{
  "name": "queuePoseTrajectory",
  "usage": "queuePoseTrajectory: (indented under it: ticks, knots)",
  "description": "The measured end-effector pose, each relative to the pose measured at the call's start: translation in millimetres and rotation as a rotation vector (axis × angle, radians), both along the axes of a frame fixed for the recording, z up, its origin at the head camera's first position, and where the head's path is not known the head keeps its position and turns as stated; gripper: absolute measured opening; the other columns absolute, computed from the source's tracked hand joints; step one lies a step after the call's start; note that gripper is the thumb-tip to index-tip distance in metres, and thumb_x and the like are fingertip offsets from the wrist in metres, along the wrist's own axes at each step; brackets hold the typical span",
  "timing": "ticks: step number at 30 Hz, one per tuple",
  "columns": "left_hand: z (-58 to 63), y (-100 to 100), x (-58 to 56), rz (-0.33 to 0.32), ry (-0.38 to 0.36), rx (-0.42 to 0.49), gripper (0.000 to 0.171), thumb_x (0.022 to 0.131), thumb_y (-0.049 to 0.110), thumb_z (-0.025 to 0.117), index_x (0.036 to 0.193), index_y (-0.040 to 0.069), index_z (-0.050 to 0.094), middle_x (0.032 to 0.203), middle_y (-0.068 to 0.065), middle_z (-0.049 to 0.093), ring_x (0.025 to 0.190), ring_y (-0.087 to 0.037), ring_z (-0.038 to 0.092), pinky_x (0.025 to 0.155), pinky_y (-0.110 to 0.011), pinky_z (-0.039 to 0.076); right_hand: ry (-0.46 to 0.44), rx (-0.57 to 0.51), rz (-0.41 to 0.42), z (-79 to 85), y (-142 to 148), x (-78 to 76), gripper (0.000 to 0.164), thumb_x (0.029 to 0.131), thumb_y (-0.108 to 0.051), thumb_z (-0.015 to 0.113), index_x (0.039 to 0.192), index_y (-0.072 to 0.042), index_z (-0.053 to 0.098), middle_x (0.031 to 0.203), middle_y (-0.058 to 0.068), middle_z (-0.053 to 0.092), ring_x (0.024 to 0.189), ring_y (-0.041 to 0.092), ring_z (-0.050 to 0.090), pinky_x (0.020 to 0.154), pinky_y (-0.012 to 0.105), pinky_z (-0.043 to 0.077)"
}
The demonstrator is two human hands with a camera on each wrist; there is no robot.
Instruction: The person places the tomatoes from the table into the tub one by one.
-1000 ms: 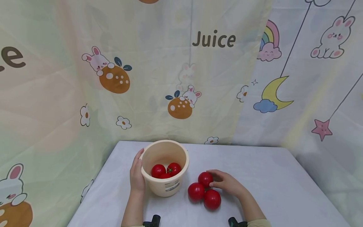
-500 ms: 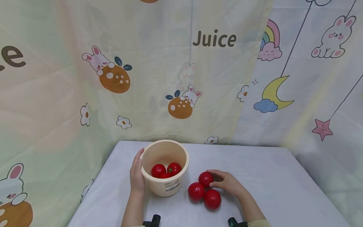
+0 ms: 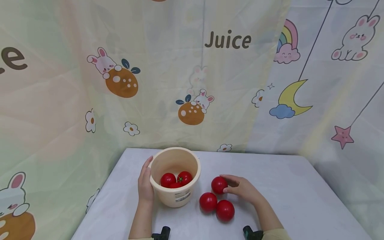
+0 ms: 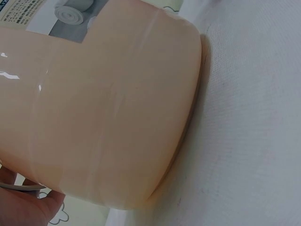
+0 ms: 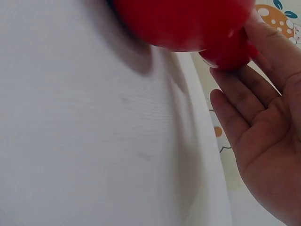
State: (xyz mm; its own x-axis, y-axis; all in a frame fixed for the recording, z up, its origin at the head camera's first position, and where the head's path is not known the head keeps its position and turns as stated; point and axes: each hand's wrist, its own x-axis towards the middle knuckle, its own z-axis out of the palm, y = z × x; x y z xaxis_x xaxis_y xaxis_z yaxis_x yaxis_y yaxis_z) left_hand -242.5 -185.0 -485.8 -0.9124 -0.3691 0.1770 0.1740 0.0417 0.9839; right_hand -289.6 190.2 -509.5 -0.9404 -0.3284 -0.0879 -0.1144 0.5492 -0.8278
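Observation:
A cream plastic bucket (image 3: 175, 199) stands on the table with several red tomatoes (image 3: 184, 178) inside, one showing a green stem. My left hand (image 3: 145, 185) holds the bucket's left side, fingers along the wall just below the rim; the left wrist view shows the bucket wall (image 4: 108, 113) close up. To the right, my right hand (image 3: 241, 189) pinches a red tomato (image 3: 219, 185) between thumb and fingers. Two more tomatoes lie just in front of it, a left one (image 3: 208, 202) and a right one (image 3: 225, 210). In the right wrist view, the other fingers (image 5: 240, 99) extend loosely.
A white cloth covers the table (image 3: 285, 186). Its back edge meets a printed curtain (image 3: 162, 110) with rabbits, oranges and flowers. Dark wrist devices sit at my left wrist (image 3: 162, 233) and right wrist (image 3: 252, 233).
My right hand has moved slightly up and away with its tomato, opening a gap to the two in front. The left hand and bucket keep their place; the head view shifts a little.

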Motion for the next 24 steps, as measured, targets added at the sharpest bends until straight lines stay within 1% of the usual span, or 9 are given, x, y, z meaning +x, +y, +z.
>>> queuePoseTrajectory:
  ticks: [6,12,16,19,22,24]
  knots:
    - [0.5,0.3,-0.5,-0.003,0.002,0.004,0.038,0.104,0.044,0.039,0.142,0.047,0.044,0.148,0.018,0.046,0.138,-0.011,0.041,0.111,-0.050,0.042,0.011,-0.007,0.007,9.3,2.3,-1.4,0.063,0.075,-0.044,0.082,0.134,-0.034,0.060,0.137,0.001,0.061,0.131,0.033,0.054,0.096,0.046,0.055]
    - [1.3,0.3,0.5,-0.003,0.003,0.001,0.039,0.104,0.044,0.039,0.142,0.046,0.044,0.148,0.018,0.046,0.138,-0.011,0.041,0.111,-0.050,0.042,0.017,-0.003,0.014,17.7,3.6,-3.0,0.064,0.076,-0.045,0.081,0.135,-0.032,0.060,0.138,0.001,0.061,0.132,0.034,0.053,0.096,0.047,0.055]
    - [1.3,0.2,1.0,0.001,0.002,-0.004,0.041,0.104,0.044,0.039,0.144,0.043,0.043,0.149,0.017,0.046,0.139,-0.012,0.041,0.112,-0.051,0.041,0.030,-0.001,0.015,25.9,4.9,-3.5,0.066,0.076,-0.044,0.082,0.136,-0.032,0.059,0.138,0.002,0.060,0.132,0.034,0.053,0.095,0.046,0.056]
    - [1.1,0.2,1.2,-0.001,0.007,-0.007,0.043,0.104,0.043,0.039,0.146,0.039,0.043,0.149,0.016,0.045,0.139,-0.013,0.041,0.112,-0.052,0.041,0.036,0.001,0.005,33.4,5.8,-4.0,0.064,0.075,-0.044,0.082,0.135,-0.034,0.059,0.137,0.001,0.060,0.132,0.033,0.053,0.094,0.045,0.056]
    - [1.6,0.6,1.9,-0.001,0.002,-0.009,0.043,0.103,0.044,0.040,0.146,0.041,0.042,0.150,0.017,0.045,0.140,-0.013,0.040,0.111,-0.052,0.041,0.044,0.007,0.006,41.8,6.0,-5.2,0.064,0.076,-0.045,0.082,0.135,-0.036,0.059,0.138,0.001,0.060,0.132,0.033,0.053,0.094,0.045,0.056]
    - [2.1,0.8,2.1,0.000,-0.002,-0.009,0.041,0.103,0.044,0.041,0.144,0.044,0.042,0.150,0.017,0.044,0.139,-0.013,0.040,0.111,-0.051,0.042,0.048,0.008,0.010,48.0,6.1,-6.4,0.063,0.076,-0.044,0.082,0.135,-0.037,0.059,0.137,0.000,0.060,0.132,0.032,0.053,0.094,0.045,0.056]
